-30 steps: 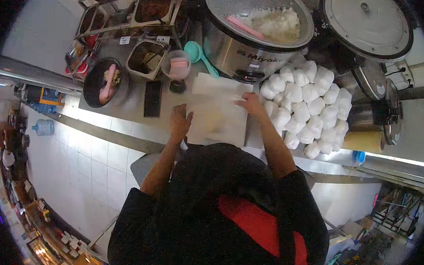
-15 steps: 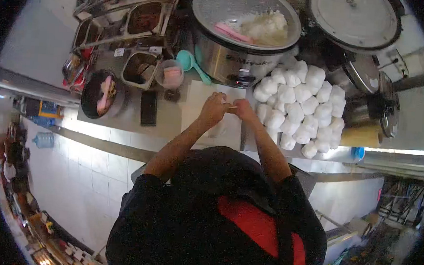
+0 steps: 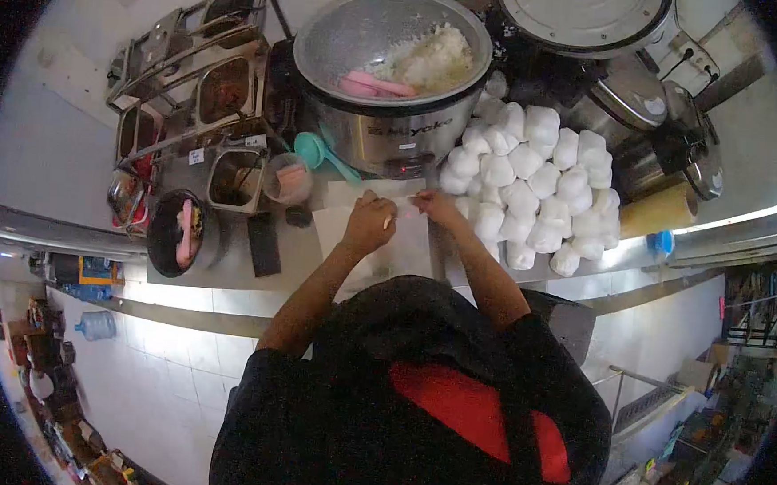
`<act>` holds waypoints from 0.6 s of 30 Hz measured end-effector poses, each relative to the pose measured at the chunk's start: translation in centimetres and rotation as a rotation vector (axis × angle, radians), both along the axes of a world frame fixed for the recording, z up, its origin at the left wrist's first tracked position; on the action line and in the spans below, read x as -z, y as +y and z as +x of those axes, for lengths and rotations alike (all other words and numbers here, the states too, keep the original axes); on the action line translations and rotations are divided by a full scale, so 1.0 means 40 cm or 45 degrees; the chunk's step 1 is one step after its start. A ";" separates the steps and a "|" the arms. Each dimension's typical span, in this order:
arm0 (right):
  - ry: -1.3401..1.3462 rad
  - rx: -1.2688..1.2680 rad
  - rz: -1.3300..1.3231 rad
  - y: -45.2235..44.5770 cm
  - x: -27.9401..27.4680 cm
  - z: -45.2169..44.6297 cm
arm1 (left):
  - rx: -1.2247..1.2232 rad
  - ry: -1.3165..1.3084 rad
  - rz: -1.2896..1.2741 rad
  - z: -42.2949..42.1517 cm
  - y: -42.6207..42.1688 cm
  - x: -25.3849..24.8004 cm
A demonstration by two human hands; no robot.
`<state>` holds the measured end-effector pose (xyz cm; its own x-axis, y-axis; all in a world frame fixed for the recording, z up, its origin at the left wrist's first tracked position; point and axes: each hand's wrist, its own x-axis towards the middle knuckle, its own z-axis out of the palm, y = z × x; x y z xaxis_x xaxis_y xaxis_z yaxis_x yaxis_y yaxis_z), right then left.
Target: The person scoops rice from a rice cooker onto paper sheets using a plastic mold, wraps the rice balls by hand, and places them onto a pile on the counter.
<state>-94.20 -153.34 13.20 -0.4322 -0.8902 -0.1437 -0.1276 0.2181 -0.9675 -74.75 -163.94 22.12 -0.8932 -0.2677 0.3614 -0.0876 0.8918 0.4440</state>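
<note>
My left hand (image 3: 372, 221) is over a stack of white paper sheets (image 3: 410, 251), its fingers curled closed; what it may hold is hidden. At the upper right corner of the sheets, my right hand (image 3: 437, 208) pinches the paper edge. The two hands are a short way apart. Just right of my right hand lies a big pile of white wrapped bundles (image 3: 520, 197). Beyond the sheets stands a large steel rice cooker (image 3: 373, 130) with white rice (image 3: 435, 59) and a pink rice paddle (image 3: 376, 85) inside.
A turquoise ladle (image 3: 323, 154) and a clear cup (image 3: 288, 179) stand left of the cooker. Further left are steel food pans (image 3: 237, 180), a dark bowl (image 3: 174, 256) with a pink utensil, and a black flat object (image 3: 264, 244). Metal pots (image 3: 624, 97) stand behind the bundles.
My hands, together half a second ago, have come apart, the left to the left and the right to the upper right corner of the paper. The camera view has shifted and tilted.
</note>
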 end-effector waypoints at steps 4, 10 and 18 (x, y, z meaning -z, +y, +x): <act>0.800 0.243 0.083 -0.019 0.019 0.014 | -0.137 -0.167 -0.004 0.008 -0.009 -0.010; 1.000 -0.027 -0.384 -0.024 -0.170 0.113 | -0.038 -0.532 -0.400 0.031 -0.107 0.076; 1.184 -0.609 0.493 -0.038 -0.085 0.052 | -0.166 -0.779 0.061 0.150 -0.208 0.150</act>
